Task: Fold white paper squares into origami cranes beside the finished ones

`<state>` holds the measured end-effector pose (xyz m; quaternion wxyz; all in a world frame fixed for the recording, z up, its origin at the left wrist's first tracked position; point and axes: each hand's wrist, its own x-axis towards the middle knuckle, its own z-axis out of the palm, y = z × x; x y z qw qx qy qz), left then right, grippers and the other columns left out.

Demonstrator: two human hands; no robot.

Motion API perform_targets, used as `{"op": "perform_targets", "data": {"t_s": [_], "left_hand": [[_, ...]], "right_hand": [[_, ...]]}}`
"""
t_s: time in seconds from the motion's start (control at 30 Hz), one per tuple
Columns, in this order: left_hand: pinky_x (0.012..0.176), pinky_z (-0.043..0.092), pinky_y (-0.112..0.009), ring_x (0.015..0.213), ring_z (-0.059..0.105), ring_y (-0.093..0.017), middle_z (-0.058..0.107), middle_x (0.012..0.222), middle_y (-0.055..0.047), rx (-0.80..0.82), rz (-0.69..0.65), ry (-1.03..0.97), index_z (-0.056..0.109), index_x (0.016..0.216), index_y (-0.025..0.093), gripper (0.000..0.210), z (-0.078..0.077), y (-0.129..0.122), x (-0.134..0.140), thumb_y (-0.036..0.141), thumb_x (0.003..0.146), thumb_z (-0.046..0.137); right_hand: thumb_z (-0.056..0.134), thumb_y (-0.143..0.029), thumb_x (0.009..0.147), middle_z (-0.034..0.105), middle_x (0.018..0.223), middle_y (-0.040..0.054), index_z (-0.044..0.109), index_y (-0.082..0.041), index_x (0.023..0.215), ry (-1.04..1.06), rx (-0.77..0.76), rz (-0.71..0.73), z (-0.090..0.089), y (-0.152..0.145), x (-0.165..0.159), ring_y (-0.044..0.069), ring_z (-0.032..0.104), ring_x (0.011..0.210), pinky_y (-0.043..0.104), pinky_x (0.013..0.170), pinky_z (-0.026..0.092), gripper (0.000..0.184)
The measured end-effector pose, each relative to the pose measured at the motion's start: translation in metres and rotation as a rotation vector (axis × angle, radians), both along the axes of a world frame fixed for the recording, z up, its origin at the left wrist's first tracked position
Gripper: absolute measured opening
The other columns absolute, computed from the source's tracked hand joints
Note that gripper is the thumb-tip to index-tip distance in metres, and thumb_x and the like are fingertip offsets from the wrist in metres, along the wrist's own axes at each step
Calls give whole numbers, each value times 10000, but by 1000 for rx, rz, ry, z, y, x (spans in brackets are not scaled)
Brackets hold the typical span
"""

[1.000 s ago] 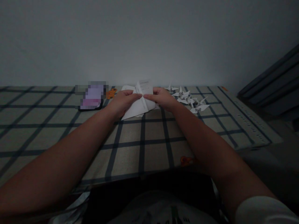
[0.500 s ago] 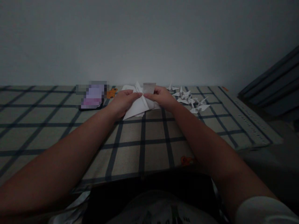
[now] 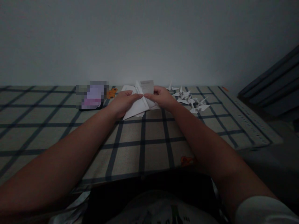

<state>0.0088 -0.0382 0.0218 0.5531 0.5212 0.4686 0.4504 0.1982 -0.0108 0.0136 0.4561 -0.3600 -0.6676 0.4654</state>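
A creased sheet of white paper, partly folded and with some print on it, is held between my two hands above the tablecloth. My left hand grips its left side, thumb on top near the central crease. From the right, my right hand pinches the same paper, its thumb tip meeting the left thumb at the middle. A printed flap stands up behind the thumbs. The fingers under the paper are hidden. More white paper shows beneath and behind it.
Several folded paper cranes lie right of my right hand. A phone, partly pixelated, stands at the left, beside an orange object. The checked tablecloth reaches back to the grey wall. A dark striped curtain hangs at right.
The printed flap behind the thumbs has tilted up and a little to the left, showing more of its face. Both hands stay almost where they were.
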Motion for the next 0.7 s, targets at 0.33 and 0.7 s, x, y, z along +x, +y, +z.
{"op": "perform_targets", "data": {"t_s": [0.33, 0.7], "left_hand": [[672, 554, -307, 662, 683, -197, 753, 818, -89, 6, -38, -30, 738, 928, 128, 285, -6, 8, -5, 329, 729, 780], [657, 569, -300, 709, 715, -217, 775, 873, -110, 17, -14, 68, 741, 929, 130, 316, -9, 11, -8, 341, 704, 809]], "right_hand": [[812, -361, 730, 743, 915, 64, 715, -122, 935, -10, -65, 92, -1, 2, 4, 161, 651, 820, 273, 714, 528, 330], [850, -407, 694, 759, 925, 66, 729, -129, 932, -23, -81, 87, -3, 3, 4, 155, 651, 813, 259, 704, 522, 385]]}}
